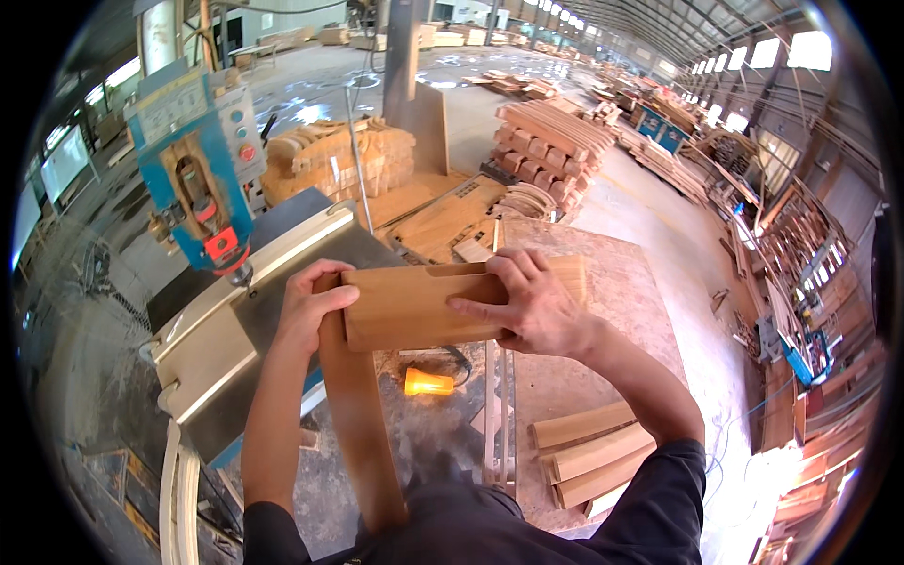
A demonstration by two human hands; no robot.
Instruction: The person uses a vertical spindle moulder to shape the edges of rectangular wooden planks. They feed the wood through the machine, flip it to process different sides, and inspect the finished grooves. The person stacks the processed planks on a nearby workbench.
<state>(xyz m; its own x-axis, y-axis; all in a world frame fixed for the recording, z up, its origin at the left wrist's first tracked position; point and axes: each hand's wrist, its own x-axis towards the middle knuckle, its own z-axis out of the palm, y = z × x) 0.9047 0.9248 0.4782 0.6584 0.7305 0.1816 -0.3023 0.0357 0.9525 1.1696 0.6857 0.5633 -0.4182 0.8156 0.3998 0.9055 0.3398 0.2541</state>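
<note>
My left hand (pixel 311 306) grips the top of a long wooden board (pixel 358 424) that runs down toward my body, its thumb against the end of a shorter, wider wooden piece (pixel 405 315). My right hand (pixel 527 301) is wrapped round that shorter piece, which lies crosswise at the board's upper end and has a slot in its top. To the left, a blue drilling machine (pixel 188 179) with a red part stands over a dark worktable (pixel 273 311). A small yellow cup-like object (pixel 428 382) lies below the crosswise piece.
A plywood panel (pixel 612 311) carrying curved slats (pixel 579 438) is at the right. A sawdust-covered stack (pixel 334 174), stacked wood parts (pixel 546 141) and a sheet-topped pile (pixel 438 226) lie ahead. A metal pillar (pixel 400 56) stands behind; more timber lines the right wall.
</note>
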